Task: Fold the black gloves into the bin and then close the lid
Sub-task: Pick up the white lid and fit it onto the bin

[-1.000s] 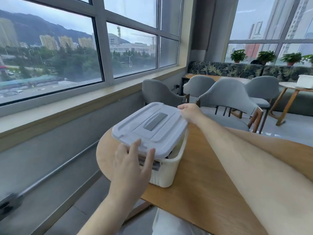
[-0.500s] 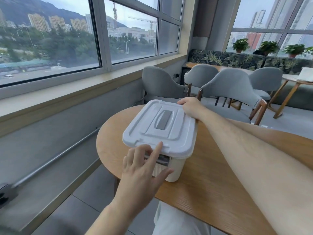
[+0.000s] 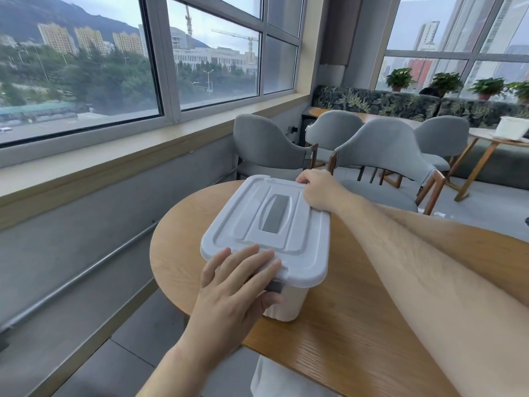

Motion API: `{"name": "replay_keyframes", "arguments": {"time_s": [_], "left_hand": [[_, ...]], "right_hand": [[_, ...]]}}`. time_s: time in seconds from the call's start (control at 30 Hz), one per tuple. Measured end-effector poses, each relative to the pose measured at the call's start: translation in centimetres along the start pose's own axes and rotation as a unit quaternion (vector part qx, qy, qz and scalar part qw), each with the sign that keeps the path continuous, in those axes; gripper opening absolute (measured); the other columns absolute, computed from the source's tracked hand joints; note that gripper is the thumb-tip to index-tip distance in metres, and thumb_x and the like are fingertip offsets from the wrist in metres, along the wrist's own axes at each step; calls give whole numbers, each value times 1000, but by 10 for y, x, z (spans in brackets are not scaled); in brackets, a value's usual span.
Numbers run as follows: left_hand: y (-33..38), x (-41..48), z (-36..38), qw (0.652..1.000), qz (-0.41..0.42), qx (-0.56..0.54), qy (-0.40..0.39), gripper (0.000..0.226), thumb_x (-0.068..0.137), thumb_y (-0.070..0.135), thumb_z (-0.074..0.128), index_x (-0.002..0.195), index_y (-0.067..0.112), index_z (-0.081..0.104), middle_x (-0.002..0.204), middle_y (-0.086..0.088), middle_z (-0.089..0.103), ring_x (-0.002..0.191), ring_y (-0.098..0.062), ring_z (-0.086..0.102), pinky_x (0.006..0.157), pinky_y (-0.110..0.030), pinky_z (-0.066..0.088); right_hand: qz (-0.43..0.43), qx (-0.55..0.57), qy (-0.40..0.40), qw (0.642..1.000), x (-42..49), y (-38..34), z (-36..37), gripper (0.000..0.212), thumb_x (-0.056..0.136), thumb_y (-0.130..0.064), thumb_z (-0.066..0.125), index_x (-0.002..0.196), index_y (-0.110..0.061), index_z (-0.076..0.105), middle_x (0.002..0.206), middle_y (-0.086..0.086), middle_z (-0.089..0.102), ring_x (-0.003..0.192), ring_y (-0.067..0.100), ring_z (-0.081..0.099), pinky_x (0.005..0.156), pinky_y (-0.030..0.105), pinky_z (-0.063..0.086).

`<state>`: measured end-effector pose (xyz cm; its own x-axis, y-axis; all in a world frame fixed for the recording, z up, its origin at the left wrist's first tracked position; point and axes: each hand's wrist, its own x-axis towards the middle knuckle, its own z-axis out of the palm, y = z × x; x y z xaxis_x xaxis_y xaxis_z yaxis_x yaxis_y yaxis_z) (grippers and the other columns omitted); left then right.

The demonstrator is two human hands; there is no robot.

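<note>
- Table (image 3: 329, 348): round, pale wood grain, standing near the wall under the window.
- Bin (image 3: 287, 306): white plastic, on the table near its window-side edge; its inside is hidden.
- Lid (image 3: 252, 224): pale grey-white, lying flat on top of the bin, with a grey handle inset (image 3: 276, 214) at its centre and a grey latch (image 3: 274, 286) at the near end.
- Left hand (image 3: 234, 290): fingers straight and flat on the lid's near edge, thumb reaching below the rim beside the latch.
- Right hand (image 3: 317, 190): fingers curled over the lid's far edge, gripping it.
- Window (image 3: 86, 70): large grey-framed panes over a broad sill (image 3: 114, 159); buildings, trees and cranes outside.
- Rail (image 3: 71, 282): metal, running along the grey wall below the sill.
- Chairs (image 3: 266, 147): grey upholstered, wooden legs, grouped beyond the table.
- Bench (image 3: 400, 103): leaf-patterned, along the far windows, with potted plants (image 3: 399, 78) behind it.
- Side table (image 3: 486, 138): wooden, at right, bearing a white container (image 3: 512, 127).
- Floor (image 3: 137, 339): grey tiles.
</note>
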<state>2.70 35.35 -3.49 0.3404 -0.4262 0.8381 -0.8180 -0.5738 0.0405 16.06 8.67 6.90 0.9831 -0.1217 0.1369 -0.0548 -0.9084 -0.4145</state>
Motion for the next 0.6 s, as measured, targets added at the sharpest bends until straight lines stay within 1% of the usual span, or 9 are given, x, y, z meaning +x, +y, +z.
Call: {"name": "replay_keyframes", "arguments": {"time_s": [0.07, 0.13, 0.23, 0.27, 0.33, 0.4, 0.47, 0.53, 0.6], "left_hand": [[3, 1, 3, 1000, 2, 2, 10, 39, 98, 48, 56, 122, 21, 72, 132, 10, 63, 129, -13, 55, 102, -50, 42], [6, 3, 6, 1000, 4, -2, 16, 39, 95, 48, 60, 121, 21, 72, 131, 10, 64, 127, -13, 57, 101, -48, 43], [9, 9, 9, 1000, 10, -13, 22, 41, 94, 50, 61, 119, 20, 73, 128, 11, 65, 124, -13, 59, 102, -41, 43], [10, 11, 9, 1000, 12, -16, 23, 41, 95, 51, 60, 117, 20, 74, 127, 10, 66, 123, -12, 60, 103, -38, 42], [10, 14, 10, 999, 11, -21, 24, 42, 95, 53, 59, 115, 19, 75, 125, 10, 67, 122, -12, 60, 102, -36, 42], [10, 15, 9, 999, 7, -25, 23, 43, 94, 55, 60, 113, 19, 75, 124, 11, 67, 121, -11, 61, 99, -36, 44], [12, 16, 8, 999, 5, -26, 22, 44, 93, 55, 60, 112, 19, 76, 122, 11, 68, 120, -10, 61, 98, -36, 44], [15, 19, 9, 999, 7, -26, 23, 44, 92, 55, 61, 111, 19, 76, 121, 11, 68, 118, -11, 62, 97, -35, 45], [21, 23, 12, 999, 12, -29, 27, 43, 91, 55, 63, 109, 19, 77, 119, 10, 69, 115, -11, 64, 94, -36, 46]], "right_hand": [[-8, -4, 6, 1000, -1, 1, -1, 38, 94, -6, 37, 123, -20, 59, 131, 4, 55, 128, 25, 45, 110, 42, 38], [3, 1, -4, 1000, -2, 3, -2, 33, 97, -13, 35, 121, -23, 57, 130, 2, 56, 121, 24, 50, 107, 44, 41], [28, -9, -33, 999, 2, 2, -2, 19, 101, -24, 33, 106, -17, 50, 115, 13, 61, 103, 26, 53, 90, 39, 43], [32, -12, -41, 999, 5, -2, -2, 19, 103, -30, 34, 101, -16, 45, 108, 15, 61, 98, 27, 52, 84, 38, 40], [34, -28, -52, 998, 12, -11, -1, 30, 103, -46, 35, 100, -17, 40, 100, 6, 59, 98, 28, 53, 82, 40, 39], [39, -33, -67, 996, 19, -16, 2, 37, 103, -54, 38, 106, -17, 38, 107, 3, 56, 100, 28, 53, 82, 40, 40], [51, -16, -77, 996, 24, -15, 6, 40, 102, -55, 42, 115, -17, 45, 118, 4, 60, 104, 26, 55, 86, 40, 42], [45, 4, -81, 996, 26, -10, 7, 47, 102, -55, 44, 135, -21, 49, 137, 5, 57, 119, 25, 55, 99, 40, 43], [24, -8, -78, 997, 27, -5, 4, 56, 103, -50, 44, 150, -19, 44, 154, 6, 45, 137, 28, 46, 113, 40, 37]]}}
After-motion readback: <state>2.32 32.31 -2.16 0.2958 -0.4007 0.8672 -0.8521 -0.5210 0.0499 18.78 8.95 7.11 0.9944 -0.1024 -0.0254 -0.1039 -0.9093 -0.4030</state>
